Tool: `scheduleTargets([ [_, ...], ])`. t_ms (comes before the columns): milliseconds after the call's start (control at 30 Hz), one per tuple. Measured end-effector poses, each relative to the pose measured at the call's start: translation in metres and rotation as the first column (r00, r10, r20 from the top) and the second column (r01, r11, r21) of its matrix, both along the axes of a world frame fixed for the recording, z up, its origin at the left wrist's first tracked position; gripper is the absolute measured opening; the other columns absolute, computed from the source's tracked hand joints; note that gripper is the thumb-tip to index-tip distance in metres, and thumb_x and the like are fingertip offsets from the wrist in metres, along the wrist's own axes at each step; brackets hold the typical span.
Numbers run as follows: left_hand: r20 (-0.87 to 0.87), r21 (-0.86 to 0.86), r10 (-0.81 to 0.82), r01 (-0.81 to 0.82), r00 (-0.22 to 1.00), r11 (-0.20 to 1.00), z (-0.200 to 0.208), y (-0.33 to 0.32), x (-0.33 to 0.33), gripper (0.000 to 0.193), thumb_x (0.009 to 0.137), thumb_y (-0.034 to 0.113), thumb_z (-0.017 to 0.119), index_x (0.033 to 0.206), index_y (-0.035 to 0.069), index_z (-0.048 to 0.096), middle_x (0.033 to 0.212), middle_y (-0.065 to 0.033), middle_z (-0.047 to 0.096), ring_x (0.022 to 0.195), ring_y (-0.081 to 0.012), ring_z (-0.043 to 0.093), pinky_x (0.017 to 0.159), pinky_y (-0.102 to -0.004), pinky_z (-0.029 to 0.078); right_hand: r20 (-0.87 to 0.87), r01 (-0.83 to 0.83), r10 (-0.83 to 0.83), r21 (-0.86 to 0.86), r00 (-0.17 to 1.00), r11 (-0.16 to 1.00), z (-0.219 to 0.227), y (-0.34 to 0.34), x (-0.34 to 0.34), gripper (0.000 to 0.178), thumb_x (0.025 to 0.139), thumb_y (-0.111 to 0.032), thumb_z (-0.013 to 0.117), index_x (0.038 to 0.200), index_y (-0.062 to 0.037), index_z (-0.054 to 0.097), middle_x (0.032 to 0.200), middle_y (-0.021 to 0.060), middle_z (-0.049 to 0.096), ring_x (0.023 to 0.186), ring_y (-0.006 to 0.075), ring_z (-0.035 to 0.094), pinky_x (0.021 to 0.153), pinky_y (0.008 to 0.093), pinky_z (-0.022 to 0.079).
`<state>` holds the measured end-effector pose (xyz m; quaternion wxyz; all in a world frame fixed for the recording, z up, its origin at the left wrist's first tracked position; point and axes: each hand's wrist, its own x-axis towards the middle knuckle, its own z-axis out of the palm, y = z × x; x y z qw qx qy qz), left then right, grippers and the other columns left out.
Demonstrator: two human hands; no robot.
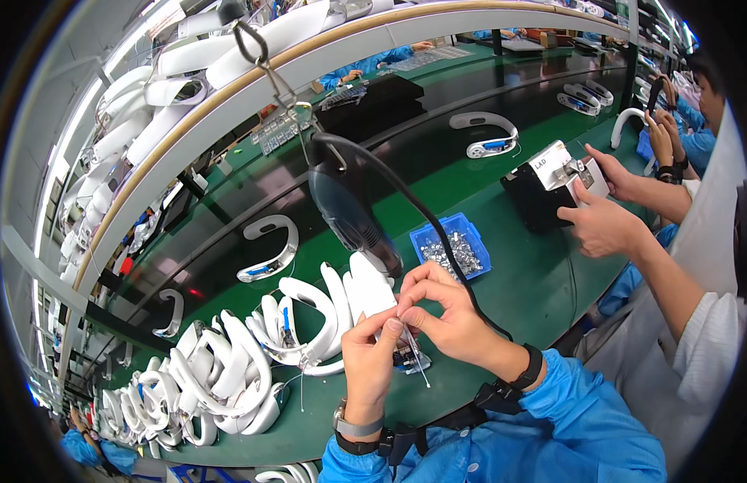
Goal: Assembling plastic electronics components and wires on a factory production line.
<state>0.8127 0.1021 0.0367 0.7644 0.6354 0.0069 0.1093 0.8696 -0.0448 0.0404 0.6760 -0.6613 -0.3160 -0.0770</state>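
Note:
My left hand (pixel 369 358) and my right hand (pixel 444 312) meet at the bench's near edge, fingers closed in a pinch tip to tip. A thin white wire (pixel 415 356) runs down from between their fingertips. Just behind the fingers rises a white curved plastic housing (pixel 369 287); whether either hand grips it is hidden. Below the pinch, between my hands, lies a small dark part with electronics (pixel 407 357), partly covered by the fingers. Over the housing hangs a dark corded hand tool (pixel 341 201) on a metal hook.
White U-shaped housings (pixel 220 366) are piled at left. Beyond my right hand stands a blue bin (pixel 485 262) of small metal parts. At right, a co-worker's hands (pixel 607 225) hold a black-and-silver box (pixel 530 197). More housings (pixel 493 147) lie on the dark belt, beneath a loaded overhead shelf.

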Motion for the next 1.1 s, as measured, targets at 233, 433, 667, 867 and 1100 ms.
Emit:
scheduleTargets([
  [233,0.008,0.048,-0.016,0.016,1.0,0.999,-0.004,0.009,0.001,0.018,0.092,0.012,0.07,0.1,-0.004,0.071,0.093,-0.0102,0.07,0.078,-0.0151,0.068,0.072,-0.0257,0.054,0.092,0.07,-0.064,-0.055,0.994,0.996,-0.005,-0.002,-0.004,0.006,0.087,-0.006,0.07,0.093,-0.0035,0.069,0.103,0.0092,0.056,0.102,0.021,0.061,0.089,0.0314,0.05],
  [433,-0.108,-0.051,0.021,-0.027,0.994,0.998,0.003,-0.002,0.002,0.012,0.091,0.007,0.068,0.096,-0.004,0.066,0.106,-0.0136,0.067,0.078,-0.0223,0.071,0.067,-0.0348,0.06,0.286,0.17,-0.21,0.16,0.935,0.972,0.056,0.009,0.039,0.051,0.09,-0.011,0.058,0.138,0.0024,0.049,0.136,0.0194,0.052,0.128,0.0292,0.05,0.108,0.0386,0.037],
  [667,-0.024,-0.017,-0.031,0.03,0.999,0.999,0.004,-0.002,0.002,0.009,0.086,0.0,0.068,0.094,-0.002,0.064,0.12,-0.018,0.063,0.082,-0.0231,0.071,0.071,-0.0335,0.06,0.002,-0.164,0.164,0.062,0.986,0.985,0.106,0.005,0.066,0.047,0.082,-0.017,0.076,0.121,0.0025,0.058,0.095,0.0024,0.064,0.084,0.0081,0.056,0.076,0.0254,0.048],
  [867,-0.057,0.016,-0.047,0.048,0.997,0.999,0.005,-0.001,0.001,0.011,0.088,0.001,0.07,0.096,-0.003,0.065,0.125,-0.0162,0.06,0.089,-0.02,0.07,0.071,-0.0284,0.058,-0.122,-0.243,0.313,0.396,0.942,0.886,0.122,-0.005,0.029,0.041,0.081,-0.005,0.074,0.118,-0.0026,0.058,0.089,0.0025,0.065,0.084,0.007,0.062,0.075,0.0218,0.05],
  [1100,0.0,0.149,-0.021,0.021,1.0,0.989,0.007,-0.008,0.001,0.009,0.091,0.004,0.069,0.095,-0.002,0.064,0.097,-0.0105,0.068,0.077,-0.0142,0.069,0.062,-0.0249,0.055,0.161,-0.151,0.088,0.436,0.983,0.887,0.118,0.008,0.007,0.061,0.083,-0.01,0.074,0.133,0.0035,0.041,0.086,0.0074,0.062,0.074,0.0087,0.058,0.065,0.0237,0.045],
])
